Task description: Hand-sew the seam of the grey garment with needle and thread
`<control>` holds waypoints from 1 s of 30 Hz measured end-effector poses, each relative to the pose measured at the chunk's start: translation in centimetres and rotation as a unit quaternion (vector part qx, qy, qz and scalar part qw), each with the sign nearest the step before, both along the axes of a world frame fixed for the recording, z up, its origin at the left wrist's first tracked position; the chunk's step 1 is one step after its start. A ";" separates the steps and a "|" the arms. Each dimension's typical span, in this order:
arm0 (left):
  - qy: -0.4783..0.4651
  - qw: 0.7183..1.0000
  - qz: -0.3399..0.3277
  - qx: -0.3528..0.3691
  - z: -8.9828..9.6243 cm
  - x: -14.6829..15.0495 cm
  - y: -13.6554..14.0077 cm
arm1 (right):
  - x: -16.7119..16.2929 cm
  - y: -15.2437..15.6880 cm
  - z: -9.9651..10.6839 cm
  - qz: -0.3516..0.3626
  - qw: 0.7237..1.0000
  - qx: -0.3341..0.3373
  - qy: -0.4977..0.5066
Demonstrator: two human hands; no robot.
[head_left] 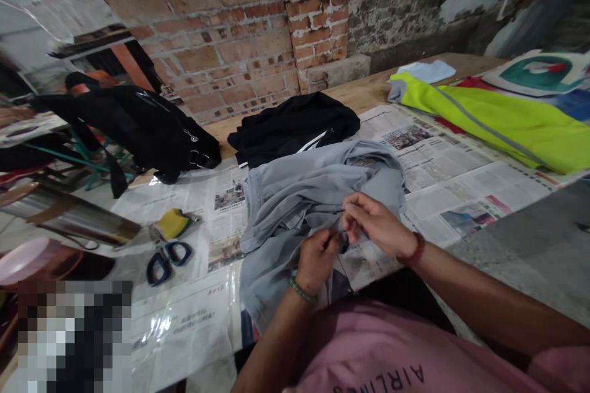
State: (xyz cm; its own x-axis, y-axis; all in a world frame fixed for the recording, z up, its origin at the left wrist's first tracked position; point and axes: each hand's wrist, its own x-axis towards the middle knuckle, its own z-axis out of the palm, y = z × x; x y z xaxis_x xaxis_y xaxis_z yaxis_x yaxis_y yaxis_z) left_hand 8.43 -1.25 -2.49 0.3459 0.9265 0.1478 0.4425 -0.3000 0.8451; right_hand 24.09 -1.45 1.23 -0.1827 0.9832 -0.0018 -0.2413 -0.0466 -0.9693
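A grey garment (295, 190) lies rumpled on the newspaper-covered table in front of me. My left hand (318, 258), with a green bead bracelet at the wrist, is closed in a pinch on the near edge of its cloth. Just to the right, my right hand (371, 221) has thumb and forefinger pressed together over the garment. Whatever sits between those fingertips is too small to make out. A small dark bit (343, 242) shows between the two hands. Behind the grey cloth rests a black garment (295, 126) with white stripes.
Scissors (168, 258) and a yellow item (174, 223) lie at left, near a metal flask (78, 212) and a pink-lidded jar (32, 261). A black bag (152, 129) stands behind them. Right: a hi-vis yellow garment (488, 120) and an iron (537, 73). Brick wall beyond.
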 end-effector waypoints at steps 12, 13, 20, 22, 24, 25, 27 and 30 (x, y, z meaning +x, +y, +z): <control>-0.012 1.000 0.013 -0.001 0.2 0.1 -0.1 | 1.7 7.8 1.3 0.131 0.972 -0.152 0.123; -0.014 1.000 0.016 -0.003 0.2 0.2 -0.1 | 1.8 8.4 1.3 0.116 0.978 -0.133 0.106; -0.014 1.000 0.020 -0.013 0.3 0.2 -0.1 | 2.9 11.9 3.0 0.005 0.999 -0.015 0.032; -0.017 1.000 0.019 -0.015 0.2 0.1 -0.1 | 3.2 12.9 3.7 -0.029 0.999 0.001 0.014; -0.017 1.000 0.017 -0.012 0.1 0.1 0.0 | 3.3 13.7 4.4 -0.054 0.998 0.019 -0.004; -0.016 1.000 0.015 -0.009 0.1 0.0 0.0 | 3.3 14.1 4.7 -0.064 0.997 0.028 -0.013; -0.012 1.000 0.013 -0.002 -0.1 0.0 0.1 | 3.4 14.9 5.2 -0.084 0.995 0.043 -0.030; -0.004 1.000 0.011 0.007 -0.2 -0.1 0.1 | 3.6 15.9 5.9 -0.113 0.991 0.062 -0.044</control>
State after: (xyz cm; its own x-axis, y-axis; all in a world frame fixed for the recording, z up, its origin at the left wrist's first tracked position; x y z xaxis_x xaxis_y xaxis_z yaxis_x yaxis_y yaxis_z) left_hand 8.37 -1.16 -2.71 0.3239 0.9319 0.1633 0.4425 -0.3018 0.8445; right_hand 27.64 14.44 7.09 0.0381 0.9925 0.1163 -0.1453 0.1206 -0.9820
